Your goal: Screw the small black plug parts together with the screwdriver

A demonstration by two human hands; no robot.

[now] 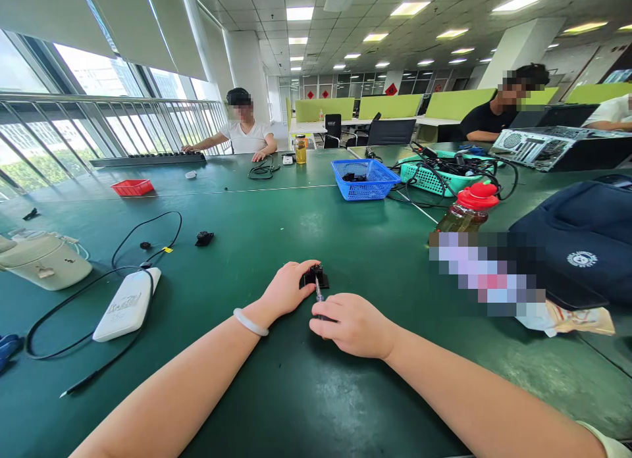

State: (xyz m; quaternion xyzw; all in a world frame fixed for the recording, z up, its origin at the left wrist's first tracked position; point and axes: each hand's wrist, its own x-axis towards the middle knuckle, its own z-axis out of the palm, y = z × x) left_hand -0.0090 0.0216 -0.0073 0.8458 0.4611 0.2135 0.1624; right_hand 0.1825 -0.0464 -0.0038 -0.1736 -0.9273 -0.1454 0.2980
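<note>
Across nearly the whole frame: green table (pixel 276 405), wide and glossy, running from the bottom edge back to the middle distance. At the right edge, middle height: dark blue bag (pixel 582 247) with a round white logo, lying on the tabletop. Far right in the upper half: open computer case (pixel 553 147) on its side. Far left, middle height: cream-coloured appliance (pixel 42 259), with a white flat device (pixel 129 304) just to its right and a black cable (pixel 83 293) looping around both. Centre right, upper half: blue basket (pixel 365 179), beside a teal basket (pixel 434 175) full of black wires. Right of centre: bottle (pixel 467 211) with amber liquid and a red cap, standing just left of the bag. Left, upper half: small red tray (pixel 131 187). Upper middle, at the table's far end: seated person in a white shirt (pixel 245 134), both arms resting on the table; upper right, another person in a black shirt (pixel 494 119). Lower centre: left hand (pixel 289 288), pale bangle at the wrist, fingers curled and pinching the small black part (pixel 315 278), which sits on the tabletop just below the frame's centre. Directly below and right of that: right hand (pixel 353 325), closed in a fist around a thin screwdriver (pixel 318 292), shaft angled up and left, tip touching the black part. Left of centre, well apart from the hands: another small black piece (pixel 204 237).
</note>
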